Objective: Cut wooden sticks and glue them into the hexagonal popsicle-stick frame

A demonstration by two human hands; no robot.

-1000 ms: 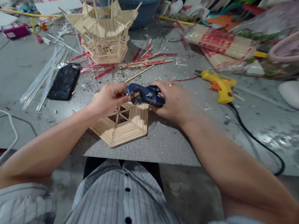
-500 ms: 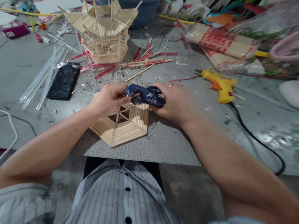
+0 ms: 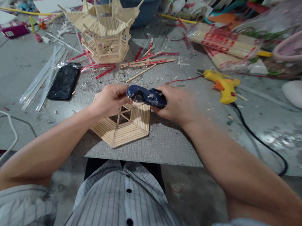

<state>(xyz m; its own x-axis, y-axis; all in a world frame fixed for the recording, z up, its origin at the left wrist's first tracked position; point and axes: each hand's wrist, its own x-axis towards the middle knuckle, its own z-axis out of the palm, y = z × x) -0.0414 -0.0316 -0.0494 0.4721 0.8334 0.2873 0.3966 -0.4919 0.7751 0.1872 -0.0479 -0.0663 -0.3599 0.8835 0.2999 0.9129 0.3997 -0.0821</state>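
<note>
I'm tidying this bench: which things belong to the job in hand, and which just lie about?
Apparently in the job:
dark-blue handheld tool
flat hexagonal wooden-stick panel
yellow plastic glue gun

Probably just lying about:
black rectangular phone
purple rectangular box
blue plastic tub

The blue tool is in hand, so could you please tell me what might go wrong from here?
The left hand is at one end of the blue tool, so a slip might nip it. If the right hand loses its grip, the blue tool could drop onto the hexagon. The glue gun lies with its nozzle near a red strand, and could scorch it if hot.
</note>
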